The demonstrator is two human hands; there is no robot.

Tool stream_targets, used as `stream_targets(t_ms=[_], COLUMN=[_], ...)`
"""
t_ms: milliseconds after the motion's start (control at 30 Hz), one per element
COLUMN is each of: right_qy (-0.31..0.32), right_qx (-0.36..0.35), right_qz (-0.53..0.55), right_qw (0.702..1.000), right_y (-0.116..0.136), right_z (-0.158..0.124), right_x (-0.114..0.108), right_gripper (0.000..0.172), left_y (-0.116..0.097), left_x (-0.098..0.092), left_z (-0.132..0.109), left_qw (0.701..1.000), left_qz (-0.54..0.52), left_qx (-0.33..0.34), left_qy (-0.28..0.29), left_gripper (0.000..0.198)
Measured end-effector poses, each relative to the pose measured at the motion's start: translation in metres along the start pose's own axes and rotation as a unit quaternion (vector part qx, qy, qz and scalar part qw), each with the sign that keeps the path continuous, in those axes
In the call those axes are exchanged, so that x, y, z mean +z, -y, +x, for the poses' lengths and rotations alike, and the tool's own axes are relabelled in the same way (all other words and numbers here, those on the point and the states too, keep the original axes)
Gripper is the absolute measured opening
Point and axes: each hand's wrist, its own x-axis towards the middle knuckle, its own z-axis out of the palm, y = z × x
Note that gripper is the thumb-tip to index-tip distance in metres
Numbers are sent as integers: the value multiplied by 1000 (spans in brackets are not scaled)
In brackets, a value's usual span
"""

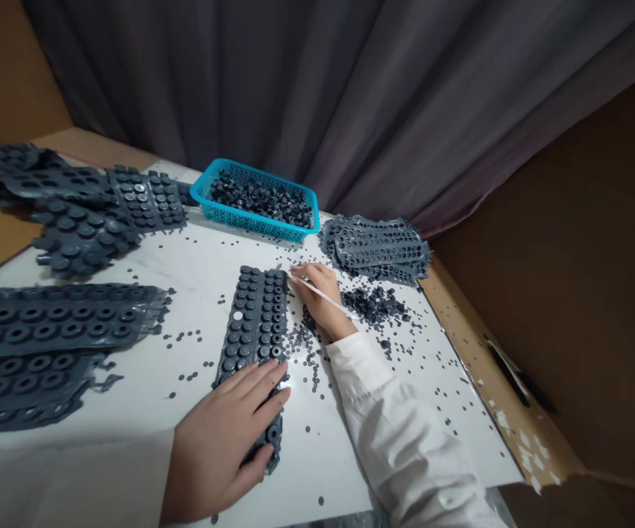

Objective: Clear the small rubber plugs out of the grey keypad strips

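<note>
Probably the studded sheet [254, 323] is light, rubbery; I'd hold its end toward the tabletop [328, 462]'s near edge. Left hand [224, 433] spreads flat there; right hand [324, 312] pinches a white stick [322, 295].

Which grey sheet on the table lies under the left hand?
The studded sheet in the middle, with one white spot. The left hand rests on it; the sheets at left and the stack at right lie apart.

A dark curtain [273, 81] hangs at the back, and pale scraps [526, 460] lie near a brown panel [564, 293]
</note>
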Motion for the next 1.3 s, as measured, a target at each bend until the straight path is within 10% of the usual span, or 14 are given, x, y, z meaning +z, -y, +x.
stream_targets(t_ms=[733, 967, 1300], right_qy=[28, 53, -40], right_qx=[-60, -73, -14], right_qz=[159, 41, 54], right_qw=[985, 995, 998], right_y=[2, -2, -6], right_z=[-3, 0, 1], right_x=[-1, 4, 0], right_gripper=[19, 14, 11], left_y=[1, 0, 1], left_x=[-1, -1, 0], left_z=[-1, 0, 0], left_qw=[1000, 1000, 1000], left_qz=[1, 0, -2], left_qx=[3, -3, 3], left_qy=[5, 5, 17], left_gripper=[64, 63, 62])
